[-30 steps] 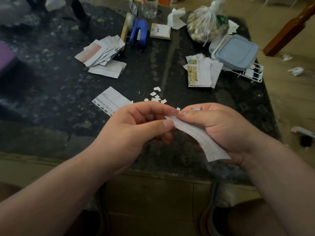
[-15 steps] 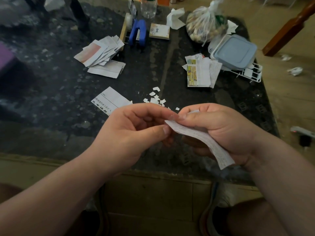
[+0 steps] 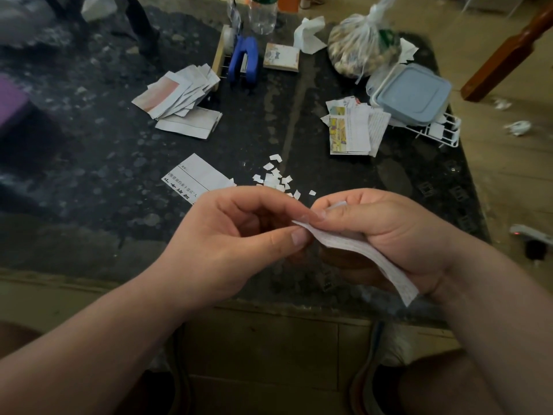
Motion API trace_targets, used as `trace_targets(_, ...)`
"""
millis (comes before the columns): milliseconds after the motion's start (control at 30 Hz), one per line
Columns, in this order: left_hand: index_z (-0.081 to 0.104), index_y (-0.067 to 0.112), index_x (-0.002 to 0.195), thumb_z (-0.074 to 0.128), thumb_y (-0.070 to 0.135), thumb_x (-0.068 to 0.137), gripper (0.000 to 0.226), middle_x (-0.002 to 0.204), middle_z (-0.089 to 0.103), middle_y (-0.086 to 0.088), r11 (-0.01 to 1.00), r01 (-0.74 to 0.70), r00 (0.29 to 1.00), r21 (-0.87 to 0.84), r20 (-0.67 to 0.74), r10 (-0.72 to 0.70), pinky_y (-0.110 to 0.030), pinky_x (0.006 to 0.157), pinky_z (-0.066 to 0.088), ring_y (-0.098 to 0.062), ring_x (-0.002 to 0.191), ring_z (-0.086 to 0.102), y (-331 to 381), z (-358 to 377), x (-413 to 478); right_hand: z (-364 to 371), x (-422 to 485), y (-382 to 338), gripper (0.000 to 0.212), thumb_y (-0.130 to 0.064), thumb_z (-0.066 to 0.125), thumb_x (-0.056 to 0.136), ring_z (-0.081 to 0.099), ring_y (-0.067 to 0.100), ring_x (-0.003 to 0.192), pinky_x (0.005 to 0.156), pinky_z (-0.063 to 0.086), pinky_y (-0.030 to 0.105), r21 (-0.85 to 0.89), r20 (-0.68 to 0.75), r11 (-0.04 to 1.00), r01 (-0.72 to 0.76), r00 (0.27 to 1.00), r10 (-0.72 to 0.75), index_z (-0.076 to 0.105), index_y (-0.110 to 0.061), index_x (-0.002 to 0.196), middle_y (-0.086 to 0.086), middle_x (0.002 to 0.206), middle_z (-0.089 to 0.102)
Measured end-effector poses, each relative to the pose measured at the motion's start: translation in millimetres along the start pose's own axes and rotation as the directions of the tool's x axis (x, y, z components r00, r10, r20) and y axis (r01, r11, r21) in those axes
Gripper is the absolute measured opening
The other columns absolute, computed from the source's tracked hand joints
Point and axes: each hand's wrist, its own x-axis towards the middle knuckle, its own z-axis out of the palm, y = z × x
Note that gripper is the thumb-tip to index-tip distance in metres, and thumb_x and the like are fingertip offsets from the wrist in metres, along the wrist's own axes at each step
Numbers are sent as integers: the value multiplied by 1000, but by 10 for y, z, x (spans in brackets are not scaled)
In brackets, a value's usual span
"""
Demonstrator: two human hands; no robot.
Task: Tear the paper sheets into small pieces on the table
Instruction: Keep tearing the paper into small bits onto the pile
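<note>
A narrow white paper strip (image 3: 368, 255) hangs over the near edge of the dark stone table (image 3: 89, 163). My right hand (image 3: 386, 235) grips the strip, thumb and forefinger pinching its top end. My left hand (image 3: 236, 238) pinches that same end between thumb and forefinger, right beside the right fingertips. Several small torn pieces (image 3: 276, 178) lie on the table just beyond my hands. A printed sheet (image 3: 197, 178) lies flat to the left of them, its near corner hidden behind my left hand.
Two paper stacks lie further back, one at the left (image 3: 179, 94), one at the right (image 3: 353, 127). A blue stapler (image 3: 245, 62), a notepad (image 3: 281, 56), a plastic bottle (image 3: 263, 13), a filled plastic bag (image 3: 362, 46) and a lidded box (image 3: 413, 95) on a white rack crowd the far side.
The strip's loose lower end has swung down and to the right. Both hands stay pinched on its top end, almost unmoved.
</note>
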Motion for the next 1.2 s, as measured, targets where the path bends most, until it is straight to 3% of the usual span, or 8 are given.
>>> trace_targets(233,79,13,87,78,21,83,9,76,72,-7,989,8,1000,149,-6,-7,-24,56,48,-18,64,60,40,-25,27,-35,53,64,18,-19,58,86,46,6,38,33,34,15,-76,42,996,-57,997,60,61,-2,85,1,50,51)
trace_targets(333,79,21,80,84,24,81,6,66,67,-5,969,132,988,210,-112,-110,-26,51,40,-14,56,52,58,-23,51,-118,116,66,24,-28,58,96,46,14,47,39,31,21,-267,-162,963,-20,986,-25,69,-7,88,6,62,57)
trace_targets(433,76,14,71,76,19,84,14,59,61,-5,954,279,930,109,-280,-240,-23,46,35,-12,47,44,38,-8,89,-238,108,-40,34,-38,60,90,56,17,59,49,37,29,-229,-384,970,76,909,-162,69,-7,100,5,73,66)
trace_targets(600,70,16,63,67,15,94,31,60,57,0,905,404,831,-131,-361,-423,-21,47,38,-12,47,44,-32,66,116,-233,66,-24,34,-40,74,85,62,17,66,49,47,29,-264,-331,932,247,885,-328,68,-10,99,6,82,68)
trace_targets(867,68,11,67,66,16,95,28,65,56,-4,868,454,785,-204,-369,-497,-23,45,35,-10,48,41,-72,82,122,-262,192,140,23,-23,82,84,69,9,81,75,59,28,-699,-439,692,180,656,-614,67,-26,102,-4,84,70)
trace_targets(1000,74,11,75,68,11,92,17,65,57,-3,843,460,744,-280,-397,-538,-24,45,32,-10,48,39,-86,83,130,-240,194,189,33,-25,80,86,62,0,78,67,52,14,-799,-432,589,125,562,-705,61,-28,113,-9,98,62)
trace_targets(1100,69,11,75,66,12,93,19,63,53,0,822,451,717,-348,-407,-566,-21,43,32,-9,48,37,-98,69,150,-165,151,207,50,-34,79,84,55,3,85,71,46,11,-933,-309,360,25,461,-832,53,-30,127,-11,117,49)
trace_targets(1200,63,14,77,66,15,90,13,62,48,3,776,479,687,-411,-374,-623,-20,42,31,-9,49,35,-91,77,171,-29,140,237,26,-32,76,87,48,7,81,72,42,16,-987,-24,100,128,497,-867,64,-17,103,-5,100,53)
